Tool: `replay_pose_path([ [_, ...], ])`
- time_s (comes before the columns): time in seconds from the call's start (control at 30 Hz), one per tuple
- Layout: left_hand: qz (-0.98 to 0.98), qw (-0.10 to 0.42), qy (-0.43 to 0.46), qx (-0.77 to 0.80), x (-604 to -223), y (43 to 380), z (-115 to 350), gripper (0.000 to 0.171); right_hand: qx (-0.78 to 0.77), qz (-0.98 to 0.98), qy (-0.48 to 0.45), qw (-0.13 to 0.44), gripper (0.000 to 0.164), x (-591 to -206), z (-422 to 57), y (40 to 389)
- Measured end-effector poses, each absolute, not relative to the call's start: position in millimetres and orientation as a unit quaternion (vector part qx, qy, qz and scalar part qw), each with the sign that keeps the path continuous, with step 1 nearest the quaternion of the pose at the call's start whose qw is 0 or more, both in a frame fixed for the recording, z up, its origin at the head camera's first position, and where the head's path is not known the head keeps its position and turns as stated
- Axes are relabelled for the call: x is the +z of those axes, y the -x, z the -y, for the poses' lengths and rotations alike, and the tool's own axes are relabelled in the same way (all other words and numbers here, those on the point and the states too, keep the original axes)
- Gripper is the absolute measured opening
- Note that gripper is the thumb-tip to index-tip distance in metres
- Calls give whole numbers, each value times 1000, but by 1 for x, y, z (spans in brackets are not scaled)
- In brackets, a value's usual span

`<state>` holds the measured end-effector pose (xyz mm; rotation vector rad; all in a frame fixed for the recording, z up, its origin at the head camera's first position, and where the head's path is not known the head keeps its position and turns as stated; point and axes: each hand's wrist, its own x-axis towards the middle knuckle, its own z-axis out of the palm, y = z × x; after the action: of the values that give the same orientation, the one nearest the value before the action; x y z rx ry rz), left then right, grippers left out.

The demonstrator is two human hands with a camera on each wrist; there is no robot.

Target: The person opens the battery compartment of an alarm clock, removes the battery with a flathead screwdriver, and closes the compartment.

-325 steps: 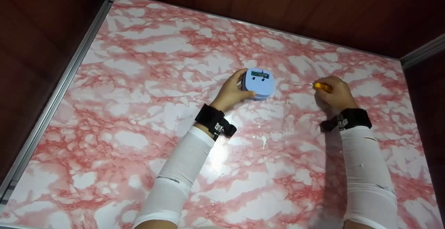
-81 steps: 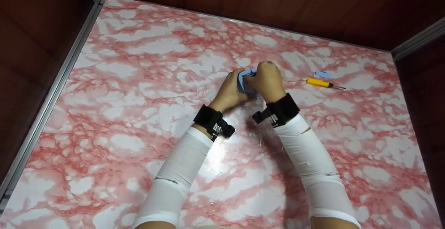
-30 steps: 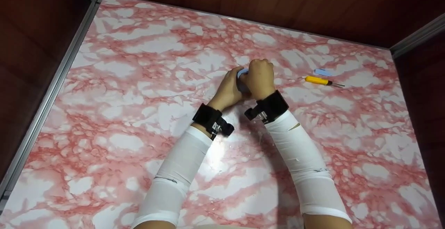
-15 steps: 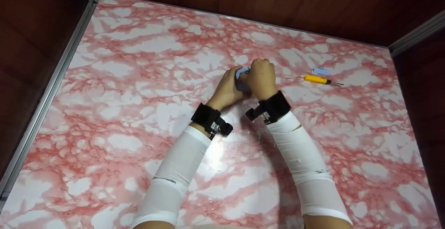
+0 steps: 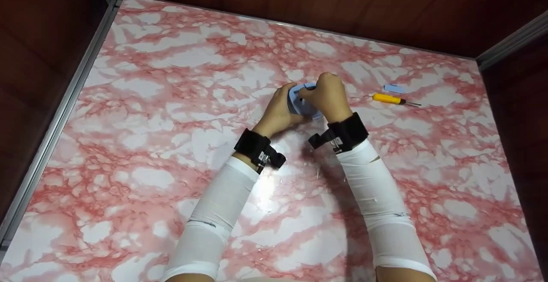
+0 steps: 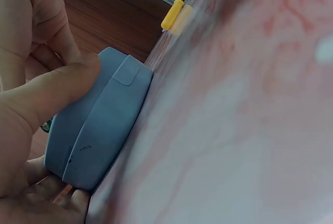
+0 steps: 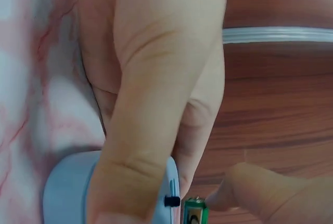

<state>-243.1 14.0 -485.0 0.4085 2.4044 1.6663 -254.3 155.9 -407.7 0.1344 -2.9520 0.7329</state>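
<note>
A light-blue rounded plastic device (image 5: pixel 306 107) stands tilted on the table between both hands. My left hand (image 5: pixel 278 108) grips its left side, the thumb lying along its edge in the left wrist view. Across its top right, my right hand (image 5: pixel 330 96) holds it with curled fingers, the thumb over its face near a slot-like compartment. A green battery (image 7: pixel 195 212) sticks out beside the device in the right wrist view, a fingertip touching it. Much of the device is hidden behind the right hand. Small black knobs show on its face.
A yellow-handled screwdriver (image 5: pixel 387 99) lies to the right, its metal tip pointing right. Just behind it is a small light-blue cover (image 5: pixel 394 88). Dark wooden walls (image 5: pixel 299 4) with metal edging border the pink marbled tabletop (image 5: pixel 150 115).
The screwdriver left my right hand earlier and the small cover appeared on the table. My right hand went over to the device. In the last half second it shifted slightly right, uncovering more of the face.
</note>
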Motion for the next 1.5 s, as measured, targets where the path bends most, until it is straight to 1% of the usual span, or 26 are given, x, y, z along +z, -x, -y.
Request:
replay_pose_path([
  [0.13, -806, 104, -131, 568, -484, 243, -15, 98, 257, 963, -63, 57, 50, -410, -163, 254],
  [0.4, -796, 105, -126, 583, -485, 243, -14, 101, 287, 951, -79, 86, 51, -415, -174, 256],
  [0.6, -796, 105, -124, 583, -486, 242, -16, 101, 284, 952, -44, 104, 42, -420, -188, 260],
  [0.9, -801, 98, -121, 578, -486, 243, -17, 102, 260, 956, -15, 134, 35, -428, -213, 270],
  [1.27, -798, 103, -117, 582, -486, 244, -17, 102, 254, 960, 13, 120, 32, -427, -235, 279],
  [1.4, -799, 104, -116, 580, -486, 243, -17, 101, 255, 959, 13, 123, 36, -428, -244, 282],
  [1.5, -799, 103, -116, 581, -486, 243, -17, 101, 252, 960, 12, 122, 36, -429, -250, 286],
])
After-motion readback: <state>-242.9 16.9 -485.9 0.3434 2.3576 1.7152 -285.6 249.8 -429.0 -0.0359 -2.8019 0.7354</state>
